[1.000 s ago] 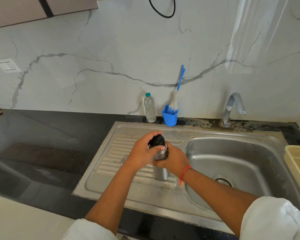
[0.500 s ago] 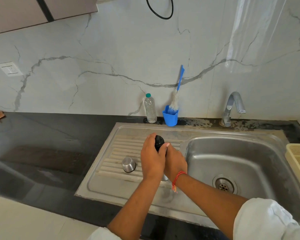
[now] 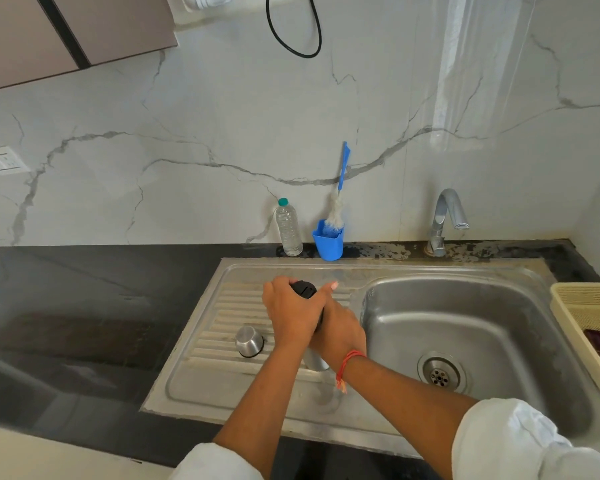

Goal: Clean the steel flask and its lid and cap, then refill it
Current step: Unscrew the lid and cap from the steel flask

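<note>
Left hand (image 3: 293,313): clamped over the black lid (image 3: 303,289), fingers curled round it, back of the hand to the camera.
Right hand (image 3: 342,336): wrapped tight round the body of the steel flask (image 3: 317,362); only the flask's lower end shows under the wrist.
Flask place: upright, seemingly standing on the drainboard (image 3: 201,386), with the basin (image 3: 465,323) at its 3 o'clock.
Cap (image 3: 249,341): steel, mouth down on the drainboard at the flask's 9 o'clock, near the left hand but apart from it.
Change: a second ago the left hand came at the lid from the side and the flask's upper wall showed. Now the wrist is rolled over and hides it.
Unchanged: lid on the flask, cap in its spot, right hand's hold.
Reading: likely a twist to unscrew the lid. It is not off yet, so washing has not begun.
Tap (image 3: 447,216): at 2 o'clock, no water seen.
Brush (image 3: 336,211): at 12 o'clock in a blue cup (image 3: 327,244), untouched.
</note>
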{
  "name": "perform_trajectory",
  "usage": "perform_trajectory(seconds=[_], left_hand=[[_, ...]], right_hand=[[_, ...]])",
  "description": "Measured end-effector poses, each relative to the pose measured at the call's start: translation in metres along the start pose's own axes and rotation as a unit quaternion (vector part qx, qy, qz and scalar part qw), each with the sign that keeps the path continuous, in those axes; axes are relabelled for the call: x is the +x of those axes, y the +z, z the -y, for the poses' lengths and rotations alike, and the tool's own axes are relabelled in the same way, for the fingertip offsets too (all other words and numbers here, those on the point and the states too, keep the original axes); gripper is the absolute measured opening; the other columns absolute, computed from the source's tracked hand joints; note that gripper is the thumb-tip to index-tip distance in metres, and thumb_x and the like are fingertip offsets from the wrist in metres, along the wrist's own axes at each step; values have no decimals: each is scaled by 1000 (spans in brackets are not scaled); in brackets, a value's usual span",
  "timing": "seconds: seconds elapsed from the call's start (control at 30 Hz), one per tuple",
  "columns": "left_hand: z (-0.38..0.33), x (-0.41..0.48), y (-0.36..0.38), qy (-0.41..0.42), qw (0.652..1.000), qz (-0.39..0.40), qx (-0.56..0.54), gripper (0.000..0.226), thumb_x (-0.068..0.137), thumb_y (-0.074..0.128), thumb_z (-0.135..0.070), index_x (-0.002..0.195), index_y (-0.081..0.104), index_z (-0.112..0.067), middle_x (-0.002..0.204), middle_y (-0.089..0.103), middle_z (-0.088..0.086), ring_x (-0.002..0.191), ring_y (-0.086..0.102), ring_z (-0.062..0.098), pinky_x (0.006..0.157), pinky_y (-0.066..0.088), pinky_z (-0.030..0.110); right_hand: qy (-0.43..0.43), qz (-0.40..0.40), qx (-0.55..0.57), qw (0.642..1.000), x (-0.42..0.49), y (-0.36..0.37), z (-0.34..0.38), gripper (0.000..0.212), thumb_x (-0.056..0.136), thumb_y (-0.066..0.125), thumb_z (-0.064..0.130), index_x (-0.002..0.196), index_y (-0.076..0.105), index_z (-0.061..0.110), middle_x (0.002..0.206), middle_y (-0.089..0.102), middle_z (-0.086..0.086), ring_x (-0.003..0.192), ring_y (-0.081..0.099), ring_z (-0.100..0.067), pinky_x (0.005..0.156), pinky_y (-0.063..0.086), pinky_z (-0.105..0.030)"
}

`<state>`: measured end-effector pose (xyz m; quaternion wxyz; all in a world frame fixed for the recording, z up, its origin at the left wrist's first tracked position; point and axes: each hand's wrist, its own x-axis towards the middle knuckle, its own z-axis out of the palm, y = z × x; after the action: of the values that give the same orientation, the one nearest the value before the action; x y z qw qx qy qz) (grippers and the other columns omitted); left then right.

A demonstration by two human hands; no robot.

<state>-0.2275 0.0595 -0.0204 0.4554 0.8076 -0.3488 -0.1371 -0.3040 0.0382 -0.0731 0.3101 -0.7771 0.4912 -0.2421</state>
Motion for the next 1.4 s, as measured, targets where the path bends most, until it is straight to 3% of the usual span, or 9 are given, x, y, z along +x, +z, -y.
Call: perform_trajectory(seconds=[0.13,0.3,0.4,0.57,0.73,0.9,1.13,1.3,1.4], left_hand=[[10,4,-16,15,987,132,-93,54,81,87,-39,118,49,-27,113,57,-9,103,60,11,82,47,21],[30,9,-37,40,958,237,-157,60,77,75,-19,127,54,-43,129,64,-18,121,61,3,106,48,28],[30,7,-35,50,969,181,-162,50,80,87,-13,118,61,-33,116,71,-11,109,67,5,97,55,26],[21,2,-16,38,986,71,-143,61,70,95,-34,112,51,-27,110,61,-6,100,63,8,82,52,20],[20,7,-15,46,981,144,-122,54,76,91,-35,120,62,-29,118,44,-9,110,55,4,90,47,16],[39,10,-36,25,960,235,-149,51,83,83,-13,124,63,-37,127,65,-11,120,61,6,107,52,36],[26,2,-15,3,984,81,-159,61,65,99,-29,102,51,-20,101,70,0,95,69,16,80,57,30],[17,7,-10,8,983,111,-144,78,67,97,-37,127,48,-28,116,55,-10,106,58,4,88,48,20],[21,9,-12,29,982,143,-123,61,70,95,-36,120,62,-28,119,56,-5,110,59,8,91,50,22]], right_hand=[[9,10,12,1000,3,2,-4,65,54,62,70,109,47,40,85,61,15,84,63,-14,68,58,-37],[6,11,25,1000,2,1,-8,60,53,71,69,99,43,40,87,61,16,87,60,-12,69,55,-34],[6,0,22,1000,2,2,-9,62,53,70,71,100,43,40,88,61,17,86,60,-10,70,56,-34],[3,-5,16,1000,3,4,-10,64,55,71,71,105,46,41,90,61,18,88,60,-7,70,57,-32],[0,3,16,1000,5,6,-12,67,53,69,71,110,48,41,90,59,18,88,60,-9,71,58,-33],[1,-1,30,1000,5,6,-13,63,53,70,73,103,45,43,92,61,19,89,60,-7,72,58,-33],[4,1,26,1000,5,5,-12,63,54,71,73,102,46,42,89,59,20,89,59,-6,69,56,-29],[-9,18,13,1000,6,3,-14,66,55,70,67,113,50,40,87,59,18,89,61,-10,72,57,-31],[-2,17,17,1000,6,5,-14,63,53,70,67,106,50,40,86,59,18,86,61,-9,71,57,-30]])
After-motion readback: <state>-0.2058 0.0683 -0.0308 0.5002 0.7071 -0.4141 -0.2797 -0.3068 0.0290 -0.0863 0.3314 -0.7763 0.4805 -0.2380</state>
